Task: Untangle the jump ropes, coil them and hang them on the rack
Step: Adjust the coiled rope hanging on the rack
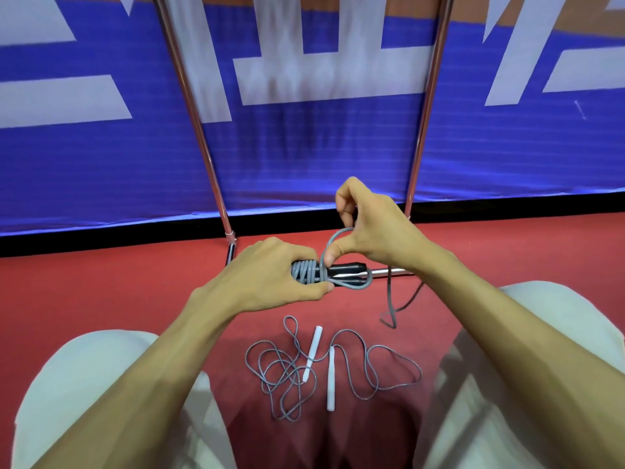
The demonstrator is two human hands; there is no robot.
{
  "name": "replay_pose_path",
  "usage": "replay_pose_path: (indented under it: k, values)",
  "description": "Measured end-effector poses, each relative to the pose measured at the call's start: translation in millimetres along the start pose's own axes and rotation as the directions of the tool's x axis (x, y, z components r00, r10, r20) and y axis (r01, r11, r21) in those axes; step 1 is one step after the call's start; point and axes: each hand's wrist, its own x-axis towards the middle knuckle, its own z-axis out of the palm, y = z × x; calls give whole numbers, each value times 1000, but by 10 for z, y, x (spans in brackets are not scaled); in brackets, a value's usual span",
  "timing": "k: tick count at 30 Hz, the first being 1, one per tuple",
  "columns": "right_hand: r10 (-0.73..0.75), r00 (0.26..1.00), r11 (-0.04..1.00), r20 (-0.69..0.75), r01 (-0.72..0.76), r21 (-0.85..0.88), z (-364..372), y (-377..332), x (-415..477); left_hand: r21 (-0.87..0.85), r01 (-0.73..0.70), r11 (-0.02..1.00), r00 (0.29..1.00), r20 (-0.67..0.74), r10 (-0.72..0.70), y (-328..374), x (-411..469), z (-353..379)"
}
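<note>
My left hand (270,275) grips a jump rope with black handles (348,274), its grey cord wound in several turns around the handles. My right hand (368,225) pinches a loop of that grey cord (333,240) just above the bundle. The cord's free tail (390,299) hangs down to the red floor at the right. A second jump rope (287,367), grey with white handles (330,377), lies loosely tangled on the floor between my knees.
A metal rack stands ahead: two chrome uprights (196,123) (426,123) and a low crossbar (389,272) behind my hands. A blue banner with white lettering (304,147) hangs behind the rack. My knees in light trousers (88,384) flank the floor rope.
</note>
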Motion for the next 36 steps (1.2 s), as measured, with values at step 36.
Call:
replay_pose_path:
  k: [36]
  values:
    - [-241, 917, 796, 319, 374, -476, 60, -13, -105, 35, 272, 962, 938, -231, -257, -122, 139, 69]
